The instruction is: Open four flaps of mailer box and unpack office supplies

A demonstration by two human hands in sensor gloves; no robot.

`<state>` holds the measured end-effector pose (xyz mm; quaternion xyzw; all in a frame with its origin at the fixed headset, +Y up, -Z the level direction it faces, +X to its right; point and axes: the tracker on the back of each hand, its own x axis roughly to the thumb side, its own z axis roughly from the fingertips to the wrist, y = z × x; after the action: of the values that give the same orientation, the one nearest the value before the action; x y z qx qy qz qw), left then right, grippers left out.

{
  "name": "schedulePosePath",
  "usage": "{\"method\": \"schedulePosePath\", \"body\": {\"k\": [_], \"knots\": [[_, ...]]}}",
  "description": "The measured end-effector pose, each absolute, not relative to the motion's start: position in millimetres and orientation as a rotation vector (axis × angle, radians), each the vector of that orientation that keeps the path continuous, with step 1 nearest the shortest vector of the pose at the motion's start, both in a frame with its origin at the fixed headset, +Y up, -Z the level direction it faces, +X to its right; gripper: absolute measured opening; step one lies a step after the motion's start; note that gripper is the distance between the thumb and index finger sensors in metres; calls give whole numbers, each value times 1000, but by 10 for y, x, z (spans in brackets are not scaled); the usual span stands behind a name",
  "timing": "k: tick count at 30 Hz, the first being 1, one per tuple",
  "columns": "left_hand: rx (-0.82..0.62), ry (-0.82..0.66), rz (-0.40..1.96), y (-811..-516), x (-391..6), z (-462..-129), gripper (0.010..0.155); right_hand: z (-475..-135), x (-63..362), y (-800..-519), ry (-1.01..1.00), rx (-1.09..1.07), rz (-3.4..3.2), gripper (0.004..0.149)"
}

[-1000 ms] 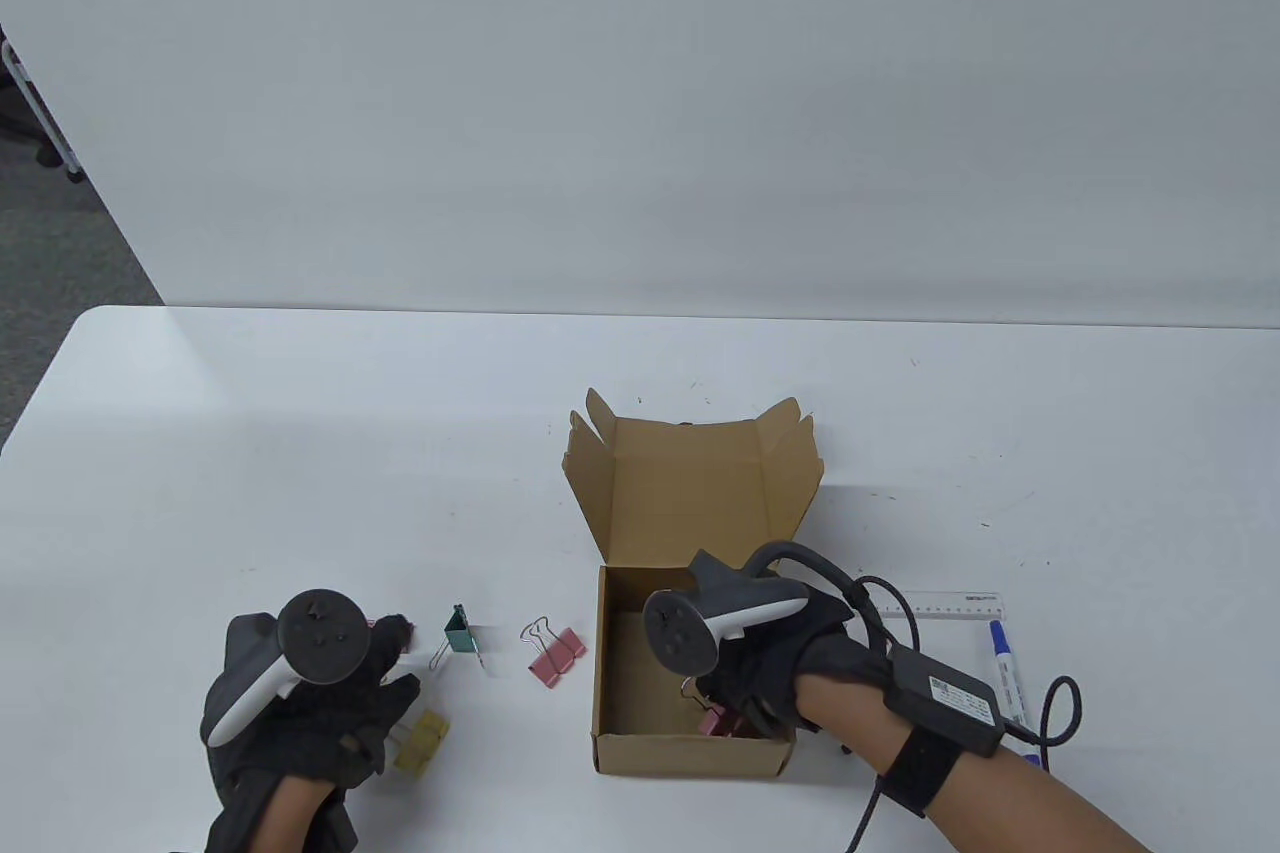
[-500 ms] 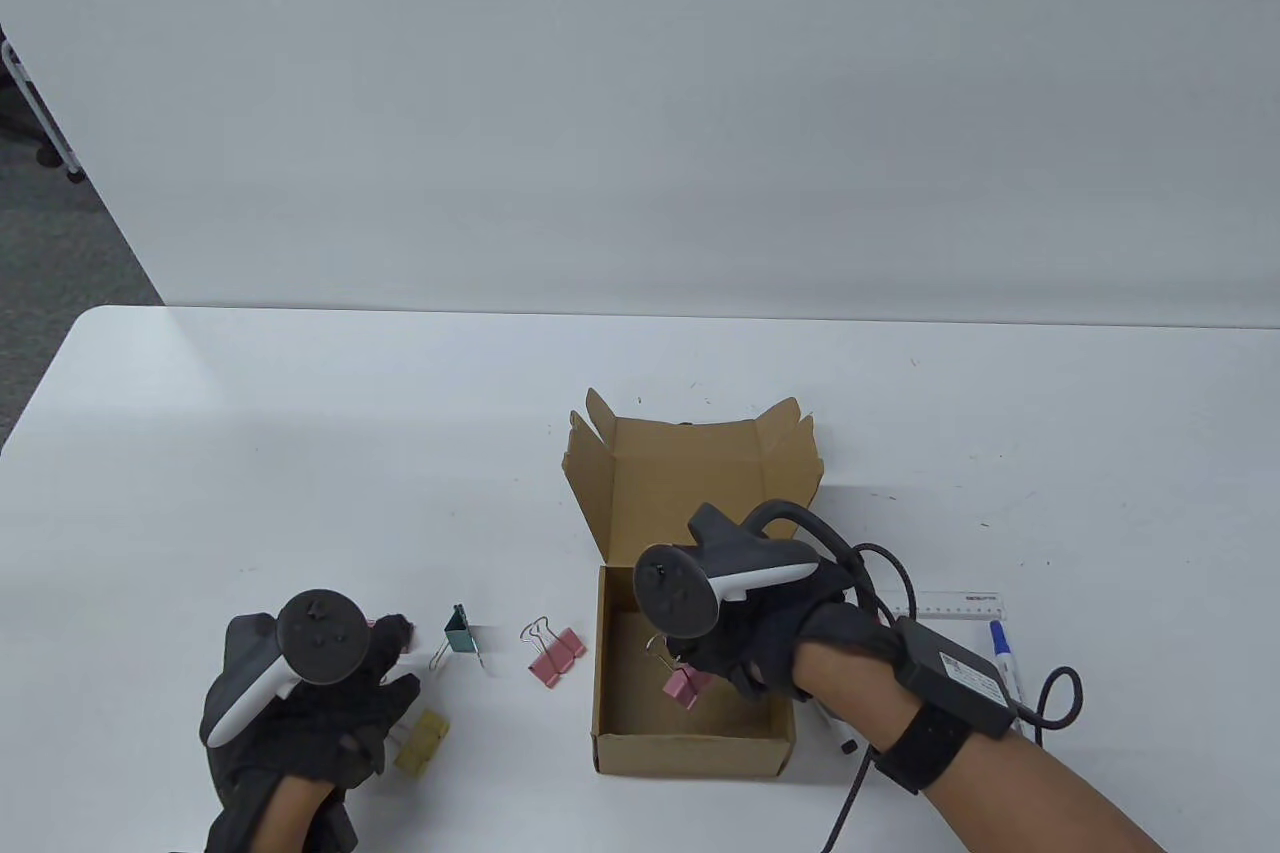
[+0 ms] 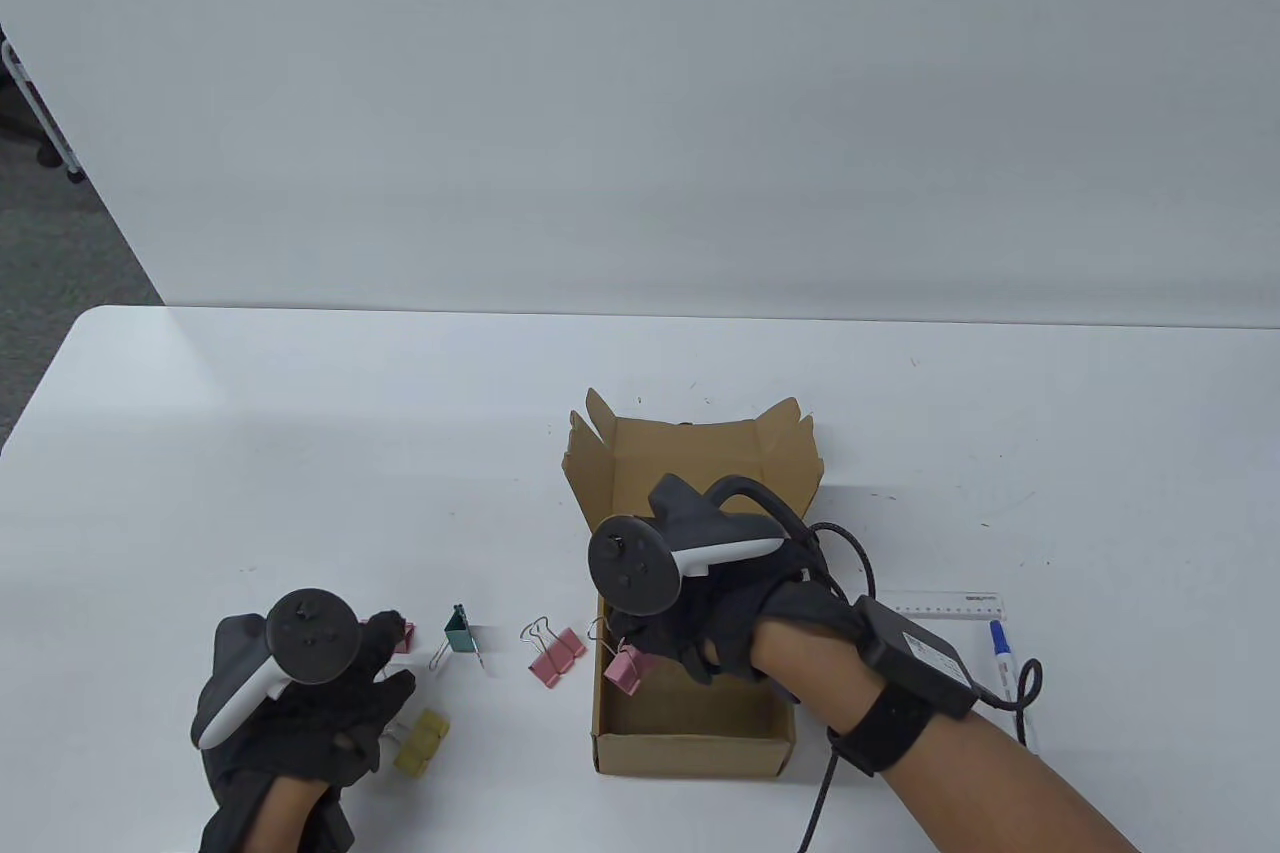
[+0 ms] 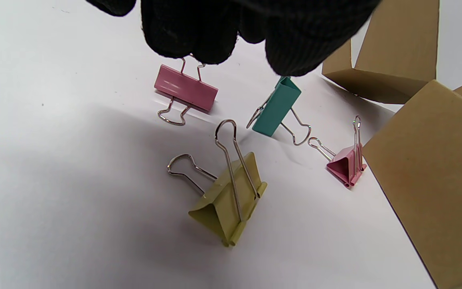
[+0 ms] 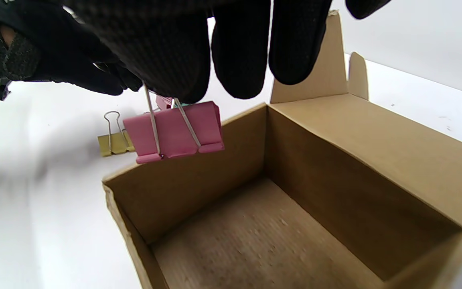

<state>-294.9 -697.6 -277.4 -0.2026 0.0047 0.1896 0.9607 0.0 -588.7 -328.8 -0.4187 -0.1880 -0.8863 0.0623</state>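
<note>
The box [image 3: 690,693] sat open on the counter [image 3: 300,453], its lid [image 3: 690,483] folded back and standing at the far side. In the right wrist view its inside was bare cardboard, with nothing lying on the part of the floor that showed.

A pink clip [image 3: 625,668] hung over the box's left wall, dangling by one wire handle from the right hand [image 3: 710,628]. That hand's thumb and forefinger were curled and pinched on the wire — the other fingers [image 5: 241,60] hung loosely curled beside it, touching nothing. The hand was palm down above the box's left half, the forearm reaching in from the lower right with a strapped pack and cable on the wrist.

Left of the box, four clips lay on the counter: a second pink clip [image 3: 555,655] just beside the box wall, a teal clip [image 3: 460,635] standing on its edge further left, a third pink clip [image 4: 185,87] beyond that, and a yellow clip [image 3: 421,741] nearer the counter's front edge. The left hand [image 3: 300,703] rested palm down by these, fingers loosely curled. Its fingertips lay at the third pink clip, but whether they touched it I could not tell; the wrist view showed nothing gripped.

To the right of the box lay a clear ruler [image 3: 955,605] and, just beside it, a pen with a blue cap [image 3: 1005,653] — both partly hidden by the right forearm.
</note>
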Motion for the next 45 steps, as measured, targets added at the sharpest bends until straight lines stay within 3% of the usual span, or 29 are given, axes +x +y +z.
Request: {"method": "schedulePosePath", "body": {"k": [14,25,45], "knots": [[-392,12,405,-6949,-3006,-2767,65,-3207,-659,-5983,-593,-1370,-2574,31],[-374,21,425,-6925,-3074,-2754,65,-3137,-1156,-6317,-675,-1403,-2414,31],[-355,43,441,-6882,-3132,-2734,65,-3227,-1465,-6899,-829,-1351,-2236,31]]}}
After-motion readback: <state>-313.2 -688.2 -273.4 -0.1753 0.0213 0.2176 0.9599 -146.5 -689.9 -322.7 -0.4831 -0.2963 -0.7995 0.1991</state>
